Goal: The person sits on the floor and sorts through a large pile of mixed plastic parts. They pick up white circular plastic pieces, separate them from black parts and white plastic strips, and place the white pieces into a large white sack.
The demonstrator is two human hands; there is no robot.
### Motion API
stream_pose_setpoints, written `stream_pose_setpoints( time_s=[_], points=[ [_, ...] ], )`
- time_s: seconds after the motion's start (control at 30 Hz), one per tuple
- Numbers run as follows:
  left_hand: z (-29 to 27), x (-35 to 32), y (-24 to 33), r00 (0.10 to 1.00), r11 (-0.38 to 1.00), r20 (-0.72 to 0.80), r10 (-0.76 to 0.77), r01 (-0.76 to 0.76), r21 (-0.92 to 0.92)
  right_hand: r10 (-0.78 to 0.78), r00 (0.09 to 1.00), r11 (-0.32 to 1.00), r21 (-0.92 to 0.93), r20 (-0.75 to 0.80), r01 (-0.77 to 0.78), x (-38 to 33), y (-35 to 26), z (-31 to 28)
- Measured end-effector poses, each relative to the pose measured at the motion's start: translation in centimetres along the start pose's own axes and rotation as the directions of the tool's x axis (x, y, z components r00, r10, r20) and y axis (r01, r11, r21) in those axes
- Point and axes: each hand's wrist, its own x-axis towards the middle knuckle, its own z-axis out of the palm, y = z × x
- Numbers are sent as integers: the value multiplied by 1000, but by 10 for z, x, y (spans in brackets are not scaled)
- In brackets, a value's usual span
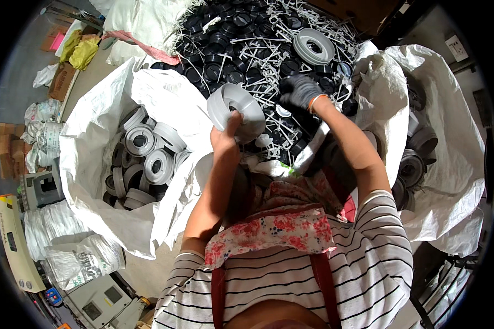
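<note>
My left hand (226, 133) is bare and grips a round grey plastic ring (218, 107) with a wide opening, the thumb hooked over its inner edge. The ring is tilted above the near side of a big heap of black round plastic caps (241, 19) mixed with thin white plastic sprues (260, 74). My right hand (303, 92), in a dark grey glove with an orange cuff, is over the heap, right of the ring. Its fingers are blurred and partly lost against the black caps. Another grey ring (314, 46) lies on the heap beyond the right hand.
A white woven sack (88, 142) on the left holds several grey rings (160, 166). On the right, another white sack (447, 104) contains darker-looking round parts (411, 167). A filled white sack (140, 22) stands at the far left of the heap. Cardboard boxes (63, 80) are farther left.
</note>
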Motion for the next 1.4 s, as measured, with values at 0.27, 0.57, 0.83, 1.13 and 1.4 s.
stream_pose_setpoints(
  time_s=[0.27,0.57,0.83,1.13,1.4],
  points=[
    [-4,2,-1,1000,1000,-5,1,-1,21,0,999,997,-80,36,3,-15,-39,30],
    [1,-13,11,977,995,187,-100,96,30,-468,817,795,243,-336,555,-49,-88,-14],
    [-3,-23,33,934,982,350,-65,-2,186,-729,642,681,-165,-237,713,-71,-94,-38],
    [-5,-22,23,938,989,325,-124,92,112,-518,798,817,96,-308,568,-76,-97,-30],
    [4,-34,26,975,892,224,-10,-92,442,-79,940,426,864,332,-269,-66,-94,-29]
  ],
)
